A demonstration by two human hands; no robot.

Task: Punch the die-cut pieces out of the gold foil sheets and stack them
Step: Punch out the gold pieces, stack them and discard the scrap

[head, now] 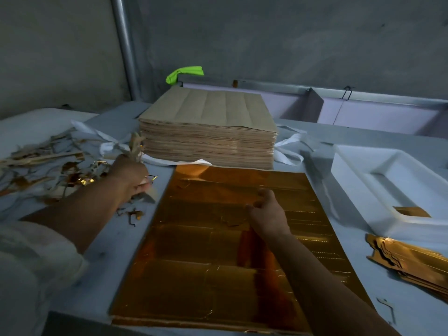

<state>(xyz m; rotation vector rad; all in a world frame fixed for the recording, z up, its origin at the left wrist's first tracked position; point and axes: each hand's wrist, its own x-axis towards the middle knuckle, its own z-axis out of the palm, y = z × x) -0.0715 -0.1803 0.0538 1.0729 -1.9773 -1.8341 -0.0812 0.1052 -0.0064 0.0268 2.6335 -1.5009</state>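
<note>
A gold foil sheet with die-cut lines lies flat on the table in front of me. My left hand grips a bunch of waste strips to the left of the sheet, over the scrap pile. My right hand rests on the middle of the sheet with its fingers curled; whether it pinches the foil I cannot tell. Punched gold pieces lie stacked at the right edge.
A tall stack of sheets, brown side up, stands behind the gold sheet. A pile of scrap strips covers the table's left. A white tray sits at the right with one gold piece on its rim.
</note>
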